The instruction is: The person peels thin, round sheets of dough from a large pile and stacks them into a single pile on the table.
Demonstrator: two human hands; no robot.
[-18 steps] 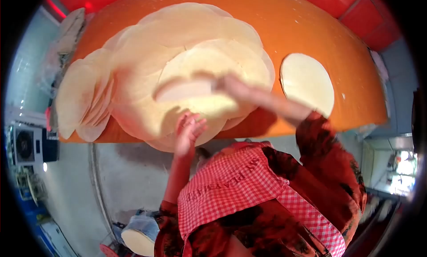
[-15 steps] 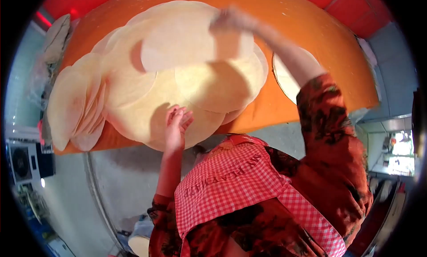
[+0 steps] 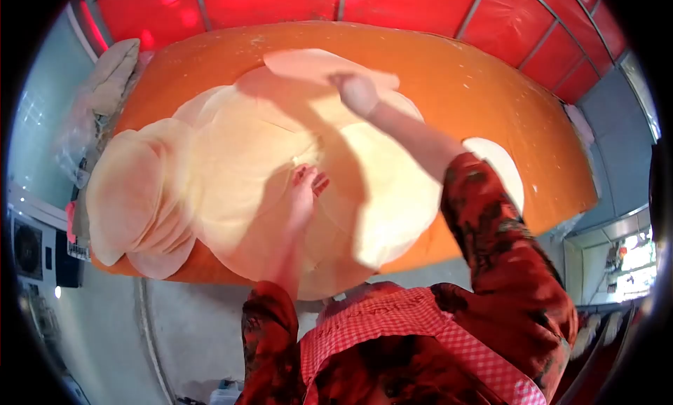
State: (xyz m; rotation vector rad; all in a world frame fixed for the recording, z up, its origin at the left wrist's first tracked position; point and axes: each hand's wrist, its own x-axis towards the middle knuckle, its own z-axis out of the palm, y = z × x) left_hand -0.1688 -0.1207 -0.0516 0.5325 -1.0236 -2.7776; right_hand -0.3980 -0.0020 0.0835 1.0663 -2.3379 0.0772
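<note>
One sheet [image 3: 308, 60] extends beyond the right hand [image 3: 356, 95], clamped on its edge, probably limiting creases; left hand [image 3: 306, 184], grip unclear.

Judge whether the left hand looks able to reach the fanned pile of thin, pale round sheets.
Probably yes: only flat pale sheets lie between the left hand and the fanned pile.

Hard shadows, blown-out window glare at right, fisheye curvature (hands slightly blurred)

Thin, pale rounds [image 3: 238, 160], mostly overlapping
</note>
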